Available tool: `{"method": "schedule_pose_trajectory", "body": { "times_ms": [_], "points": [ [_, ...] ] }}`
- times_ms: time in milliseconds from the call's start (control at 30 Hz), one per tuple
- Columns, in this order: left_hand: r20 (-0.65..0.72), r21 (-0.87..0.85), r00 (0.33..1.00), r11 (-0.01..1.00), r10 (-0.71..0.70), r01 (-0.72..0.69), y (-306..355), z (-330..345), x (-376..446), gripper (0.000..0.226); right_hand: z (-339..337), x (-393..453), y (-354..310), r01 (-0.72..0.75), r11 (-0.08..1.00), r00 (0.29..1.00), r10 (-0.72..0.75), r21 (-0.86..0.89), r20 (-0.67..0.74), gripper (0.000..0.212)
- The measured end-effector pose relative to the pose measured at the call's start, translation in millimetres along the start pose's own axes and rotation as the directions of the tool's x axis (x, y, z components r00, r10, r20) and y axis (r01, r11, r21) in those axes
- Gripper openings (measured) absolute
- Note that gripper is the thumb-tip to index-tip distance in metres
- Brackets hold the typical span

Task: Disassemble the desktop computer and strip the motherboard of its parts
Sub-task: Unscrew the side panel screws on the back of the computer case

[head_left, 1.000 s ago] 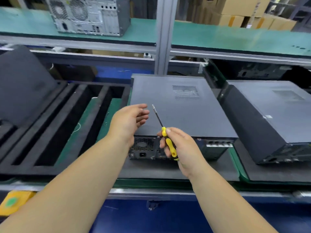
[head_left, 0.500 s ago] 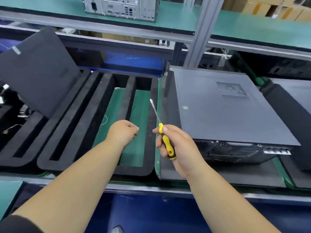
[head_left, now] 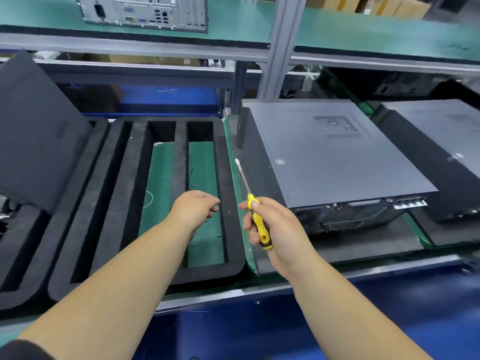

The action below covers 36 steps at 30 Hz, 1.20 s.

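Left hand (head_left: 193, 207) fingertips curled under, hidden, holding nothing visible, right hand (head_left: 275, 224) gripping yellow screwdriver (head_left: 255, 216), desktop computer (head_left: 337, 162) closed on table (head_left: 363, 266), at 2 o'clock from right hand, untouched

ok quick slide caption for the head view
Right hand holds yellow screwdriver beside closed desktop computer; left hand hovers over foam tray.

My one head camera looks forward and down, close over the workbench's (head_left: 259, 289) near edge and my forearms.
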<state>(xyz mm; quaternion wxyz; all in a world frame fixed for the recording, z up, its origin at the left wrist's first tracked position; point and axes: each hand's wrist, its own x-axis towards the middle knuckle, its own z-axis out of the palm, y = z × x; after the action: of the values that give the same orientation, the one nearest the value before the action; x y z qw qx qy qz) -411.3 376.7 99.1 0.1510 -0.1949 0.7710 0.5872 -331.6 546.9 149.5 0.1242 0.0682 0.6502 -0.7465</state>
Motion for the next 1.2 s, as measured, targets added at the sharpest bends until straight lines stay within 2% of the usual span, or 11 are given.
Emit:
{"method": "schedule_pose_trajectory", "body": {
  "times_ms": [233,400,567,733,867,1000,1100,1200],
  "points": [
    [0.133,-0.071,0.991,0.997,0.031,-0.021,45,52,-39,0.023,-38,-17,-14,0.022,1.0,0.998,-0.023,-0.008,-0.06,0.024],
    [0.082,-0.132,0.986,0.982,0.148,-0.137,60,84,-56,0.025,-76,-29,-13,0.022,0.997,0.991,-0.013,0.07,-0.13,0.022],
    [-0.004,-0.193,0.954,0.936,0.298,-0.294,70,109,-75,0.024,-111,-42,-5,-0.047,0.995,0.984,0.062,0.091,-0.169,0.022],
    [0.053,-0.202,0.932,0.918,0.359,-0.342,81,139,-97,0.022,-138,-53,4,-0.081,0.991,0.976,0.101,0.105,-0.193,0.023],
    [0.065,-0.146,0.95,0.944,0.307,-0.295,79,162,-110,0.022,-154,-59,8,-0.128,0.985,0.97,0.149,0.115,-0.192,0.022],
    [0.081,-0.13,0.984,0.98,0.161,-0.15,74,183,-115,0.019,-166,-65,9,-0.211,0.972,0.957,0.228,0.106,-0.182,0.022],
    [0.157,-0.208,0.986,0.978,0.052,-0.018,69,195,-117,0.013,-171,-69,9,-0.249,0.964,0.949,0.262,0.096,-0.175,0.02],
    [0.214,-0.362,0.977,0.93,0.022,0.058,64,201,-116,0.013,-173,-71,8,-0.305,0.949,0.934,0.314,0.076,-0.168,0.02]
  ]
}}
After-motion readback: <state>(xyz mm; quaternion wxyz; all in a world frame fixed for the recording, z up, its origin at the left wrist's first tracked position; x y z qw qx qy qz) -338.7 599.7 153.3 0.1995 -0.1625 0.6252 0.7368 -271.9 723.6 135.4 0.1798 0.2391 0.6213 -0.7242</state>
